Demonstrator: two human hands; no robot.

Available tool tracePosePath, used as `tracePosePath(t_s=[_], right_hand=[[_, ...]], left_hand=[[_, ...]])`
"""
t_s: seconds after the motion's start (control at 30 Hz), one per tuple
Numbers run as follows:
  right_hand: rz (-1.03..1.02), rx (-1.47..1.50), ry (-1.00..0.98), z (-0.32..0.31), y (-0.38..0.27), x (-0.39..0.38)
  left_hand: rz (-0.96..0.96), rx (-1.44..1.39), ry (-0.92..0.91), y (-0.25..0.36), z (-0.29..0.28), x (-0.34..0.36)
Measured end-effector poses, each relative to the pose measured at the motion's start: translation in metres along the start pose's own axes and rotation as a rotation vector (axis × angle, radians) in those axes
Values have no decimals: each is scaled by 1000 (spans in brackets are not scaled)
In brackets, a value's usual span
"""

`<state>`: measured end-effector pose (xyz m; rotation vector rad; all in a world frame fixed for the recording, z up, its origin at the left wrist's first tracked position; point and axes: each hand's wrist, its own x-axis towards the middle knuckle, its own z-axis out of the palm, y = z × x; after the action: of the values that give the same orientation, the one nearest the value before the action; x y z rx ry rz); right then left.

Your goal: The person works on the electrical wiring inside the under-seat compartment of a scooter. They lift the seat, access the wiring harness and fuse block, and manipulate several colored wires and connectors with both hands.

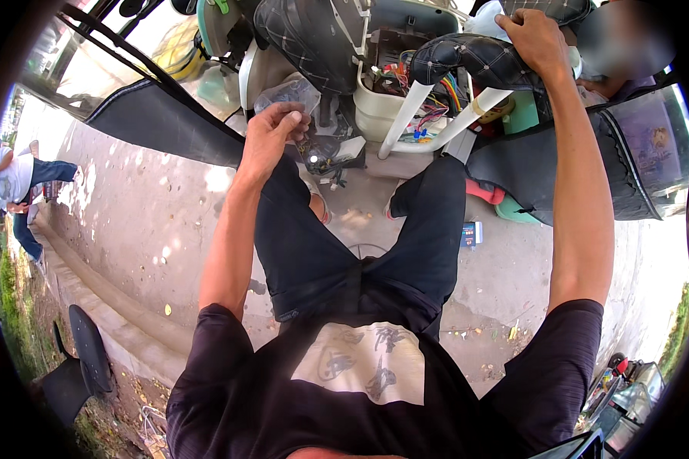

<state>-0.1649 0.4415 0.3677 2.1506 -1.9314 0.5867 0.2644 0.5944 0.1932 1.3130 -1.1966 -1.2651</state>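
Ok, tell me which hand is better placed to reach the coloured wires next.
Probably the left hand: it hovers left of the coloured wires, with the black padded bar not in its way. The right hand is beyond that bar, its fingers at a white sheet.

Bright daylight falls on the pavement [176, 206] in dappled spots among soft shade, washing out to white toward both sides. The black shirt [237, 390] and dark trousers [306, 252] show little detail. Fisheye distortion bends the curb [99, 306]; black fills the corners. A person [624, 42] at upper right is heavily blurred.
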Motion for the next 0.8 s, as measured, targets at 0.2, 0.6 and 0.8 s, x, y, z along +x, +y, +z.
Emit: tracePosePath(t_s=[0.2,0.6,0.8], right_hand=[[-10,11,-11,0,-1,-1],[73,16,-39,-19,-23,-15],[117,17,-41,-18,-26,-14]], left_hand=[[113,0,64,51,-7,-12],[131,233,-209,114,44,50],[78,141,-337,97,69,112]])
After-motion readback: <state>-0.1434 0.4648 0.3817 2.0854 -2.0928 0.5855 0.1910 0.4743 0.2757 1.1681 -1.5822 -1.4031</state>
